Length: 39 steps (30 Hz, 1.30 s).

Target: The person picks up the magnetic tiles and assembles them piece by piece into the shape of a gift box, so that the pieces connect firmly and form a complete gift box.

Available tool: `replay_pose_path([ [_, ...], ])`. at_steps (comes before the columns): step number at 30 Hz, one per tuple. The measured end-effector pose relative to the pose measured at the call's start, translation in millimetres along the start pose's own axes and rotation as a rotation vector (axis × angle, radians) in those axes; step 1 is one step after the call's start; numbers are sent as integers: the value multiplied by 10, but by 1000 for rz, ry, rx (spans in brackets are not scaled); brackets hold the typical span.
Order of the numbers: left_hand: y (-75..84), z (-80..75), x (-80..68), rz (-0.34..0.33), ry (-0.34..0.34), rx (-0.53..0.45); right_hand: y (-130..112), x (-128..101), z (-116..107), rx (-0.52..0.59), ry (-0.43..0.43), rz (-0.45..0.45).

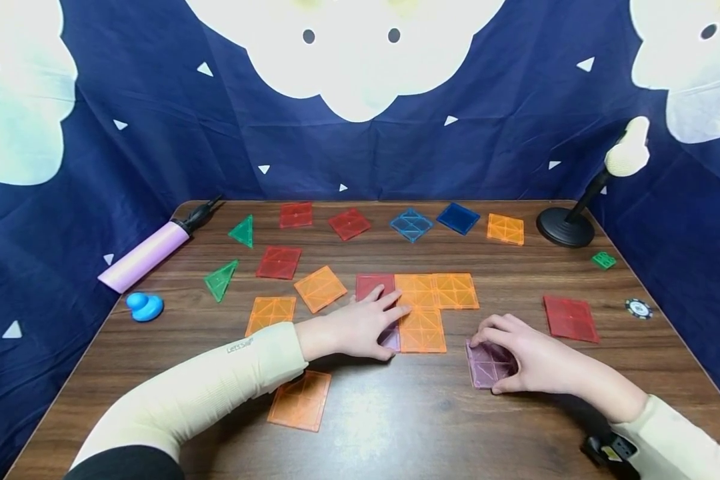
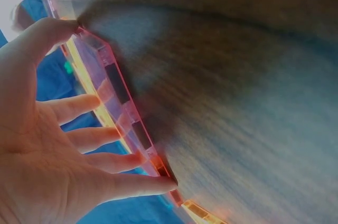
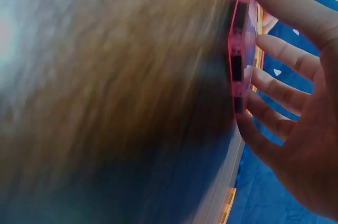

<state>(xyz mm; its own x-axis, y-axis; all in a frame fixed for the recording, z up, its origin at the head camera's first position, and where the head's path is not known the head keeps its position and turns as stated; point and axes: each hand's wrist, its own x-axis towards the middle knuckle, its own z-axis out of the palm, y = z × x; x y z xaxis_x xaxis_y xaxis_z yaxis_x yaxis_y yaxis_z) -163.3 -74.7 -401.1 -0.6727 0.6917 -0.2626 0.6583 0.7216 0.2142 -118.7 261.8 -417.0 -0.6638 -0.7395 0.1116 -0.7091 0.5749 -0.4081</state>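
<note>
Right of joined orange tiles [image 1: 423,331] on the surface [image 1: 432,427], a purple tile [image 1: 483,368] pinched by the right hand [image 1: 534,360], left hand [image 1: 363,327] with fingers spread over a red tile [image 1: 372,281], blue duck [image 1: 147,307] at far left.

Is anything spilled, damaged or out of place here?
Nothing looks spilled or damaged. The blue toy duck near the left edge and poker chip near the right look out of place among translucent tiles.

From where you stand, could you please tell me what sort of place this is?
Probably a play or filming corner: a dark blue fabric backdrop with white clouds hangs behind a brown wood-grain table bearing translucent coloured plastic tiles.
</note>
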Motion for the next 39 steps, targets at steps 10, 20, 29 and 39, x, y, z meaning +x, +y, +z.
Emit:
replay_pose_path([
  [10,-3,-1,-5,7,4,-18,23,285,22,-64,18,17],
  [20,3,-14,-18,2,1,7,47,498,39,-84,39,3],
  [29,-194,-121,-73,57,109,-73,30,512,33,21,-50,82],
  [39,-665,-233,-373,-281,313,3,17,564,42,-57,-25,80],
])
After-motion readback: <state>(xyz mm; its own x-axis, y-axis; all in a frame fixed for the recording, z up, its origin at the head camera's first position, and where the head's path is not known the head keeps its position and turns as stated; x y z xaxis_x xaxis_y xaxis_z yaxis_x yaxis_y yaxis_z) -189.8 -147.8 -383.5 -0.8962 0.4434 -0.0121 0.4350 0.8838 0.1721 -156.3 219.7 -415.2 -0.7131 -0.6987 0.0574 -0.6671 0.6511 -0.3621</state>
